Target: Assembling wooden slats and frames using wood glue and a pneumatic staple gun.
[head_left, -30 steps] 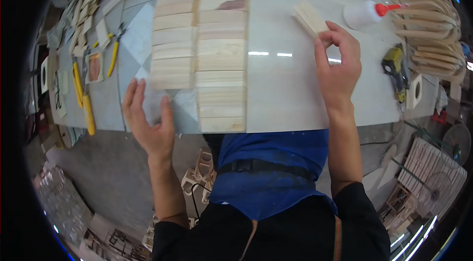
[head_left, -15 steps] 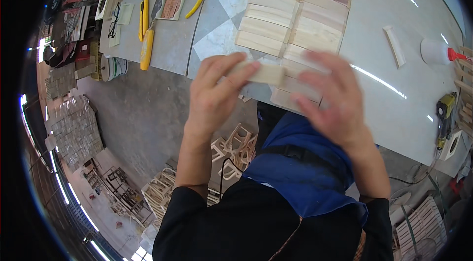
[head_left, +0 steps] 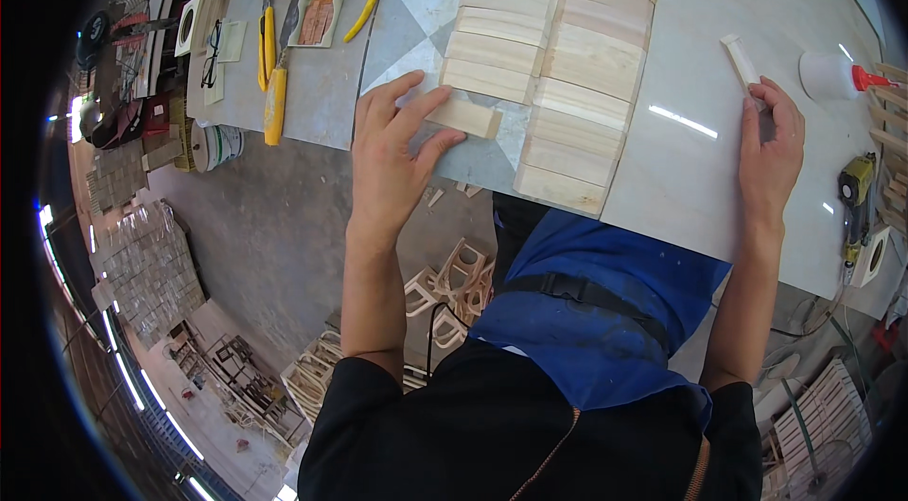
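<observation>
My left hand (head_left: 392, 146) has a short pale wooden block (head_left: 468, 117) between its thumb and forefinger, low over the patterned tile by the table's near edge. Off to the right, my right hand (head_left: 774, 146) has its fingertips closed on the near end of a slim wooden strip (head_left: 738, 64) lying on the table. Two side-by-side rows of flat wooden pieces (head_left: 582, 75) run away from me between my hands.
Yellow-handled pliers (head_left: 367, 11), a yellow-handled knife (head_left: 275, 104) and a small framed dish (head_left: 316, 20) lie at the left. A white glue bottle (head_left: 828, 77) with a red tip and a yellow-black tool (head_left: 857, 184) are at the right. Wooden frames (head_left: 454, 279) stand below.
My right hand has moved from beside the wooden block out to the strip on the right and closed on it. My left hand has shifted slightly left and down with the block.
</observation>
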Demonstrator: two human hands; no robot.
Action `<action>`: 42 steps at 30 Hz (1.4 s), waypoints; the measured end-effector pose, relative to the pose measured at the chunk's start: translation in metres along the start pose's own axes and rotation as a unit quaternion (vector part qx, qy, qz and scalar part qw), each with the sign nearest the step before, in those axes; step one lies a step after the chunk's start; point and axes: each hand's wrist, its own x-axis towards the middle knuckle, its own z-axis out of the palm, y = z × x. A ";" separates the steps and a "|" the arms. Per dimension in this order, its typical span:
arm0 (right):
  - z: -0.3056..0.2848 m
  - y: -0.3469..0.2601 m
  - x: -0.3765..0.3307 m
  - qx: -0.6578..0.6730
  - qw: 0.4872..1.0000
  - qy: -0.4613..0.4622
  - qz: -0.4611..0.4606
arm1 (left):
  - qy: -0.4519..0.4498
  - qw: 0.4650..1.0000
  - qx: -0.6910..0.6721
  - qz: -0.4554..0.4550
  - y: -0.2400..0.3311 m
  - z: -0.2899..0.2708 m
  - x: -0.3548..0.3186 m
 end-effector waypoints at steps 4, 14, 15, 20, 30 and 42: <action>0.004 -0.015 -0.004 0.026 0.999 0.023 -0.003 | 0.005 1.000 0.026 -0.010 0.016 0.010 0.002; -0.001 -0.073 -0.030 0.134 0.981 -0.025 -0.139 | 0.012 0.999 0.010 -0.047 0.034 0.023 -0.003; 0.001 -0.082 -0.033 0.150 0.976 -0.035 -0.153 | 0.014 0.999 0.010 -0.048 0.033 0.023 -0.003; 0.018 -0.125 -0.046 0.214 0.949 -0.089 -0.213 | 0.038 0.998 -0.025 -0.048 0.034 0.021 -0.004; 0.078 -0.194 -0.057 0.213 0.917 -0.122 -0.314 | 0.150 0.982 -0.099 -0.066 0.000 0.009 -0.038; 0.075 -0.188 -0.063 0.174 0.927 -0.107 -0.314 | 0.066 0.998 -0.018 -0.002 -0.004 0.006 -0.031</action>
